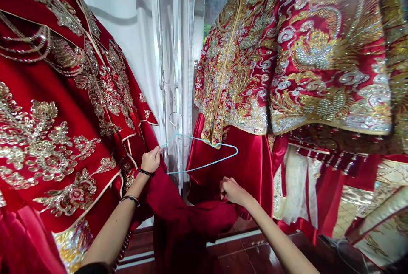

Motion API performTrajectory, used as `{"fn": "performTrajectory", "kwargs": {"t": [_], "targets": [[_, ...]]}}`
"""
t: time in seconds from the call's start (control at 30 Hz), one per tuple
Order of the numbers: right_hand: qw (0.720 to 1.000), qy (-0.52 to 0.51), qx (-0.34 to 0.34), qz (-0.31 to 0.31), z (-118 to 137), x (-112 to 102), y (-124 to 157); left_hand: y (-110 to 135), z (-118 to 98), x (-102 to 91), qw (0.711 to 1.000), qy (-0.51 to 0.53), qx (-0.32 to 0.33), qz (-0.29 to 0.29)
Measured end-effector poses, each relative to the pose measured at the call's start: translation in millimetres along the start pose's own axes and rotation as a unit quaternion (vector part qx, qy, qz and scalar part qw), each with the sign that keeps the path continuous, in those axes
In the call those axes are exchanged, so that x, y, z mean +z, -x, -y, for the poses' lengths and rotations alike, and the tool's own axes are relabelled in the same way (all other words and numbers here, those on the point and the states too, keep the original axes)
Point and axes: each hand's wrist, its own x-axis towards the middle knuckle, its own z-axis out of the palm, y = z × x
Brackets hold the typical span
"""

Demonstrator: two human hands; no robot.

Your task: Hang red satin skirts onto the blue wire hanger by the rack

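My left hand [151, 161] is closed at the left end of a light-blue wire hanger [210, 165], with a dark red garment [172, 199] bunched just under the fingers. The hanger's hook points up, and its right arm sticks out bare to the right. Below that bare end, my right hand [232, 191] makes a fist at the other side of the garment, pinching its edge. Between both hands the cloth sags and hangs down in folds. Which part of the garment each hand grips is hidden.
Red embroidered jackets with silver beading [51, 138] hang close on the left. On the right are gold-embroidered red jackets [236, 66] above a red satin skirt [229, 172]. A white curtain [127, 19] hangs behind. Dark red floor tiles [236, 257] show below.
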Motion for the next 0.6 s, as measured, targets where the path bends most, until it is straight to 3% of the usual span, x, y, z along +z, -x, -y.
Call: {"fn": "performTrajectory", "kwargs": {"t": [0.13, 0.27, 0.33, 0.43, 0.6], "targets": [[0.996, -0.072, -0.021, 0.045, -1.7, 22.1, -5.6, 1.1, -3.7, -1.7, 1.0, 0.004, -0.01, 0.009], [0.987, -0.148, 0.055, -0.036, -1.2, 26.9, -11.9, 1.7, -5.2, -5.4, 1.0, 0.011, -0.006, 0.017], [0.986, -0.104, 0.116, -0.064, 0.2, 22.8, -14.5, 1.8, -4.6, -7.1, 1.0, 0.01, -0.001, 0.019], [0.981, -0.033, 0.184, -0.058, 1.3, 14.3, -17.2, 1.8, -3.4, -8.6, 1.0, 0.0, 0.001, 0.024], [0.977, -0.04, 0.211, 0.001, 0.7, 4.6, -19.7, 2.1, -3.9, -7.9, 1.0, 0.002, 0.001, 0.02]]}}
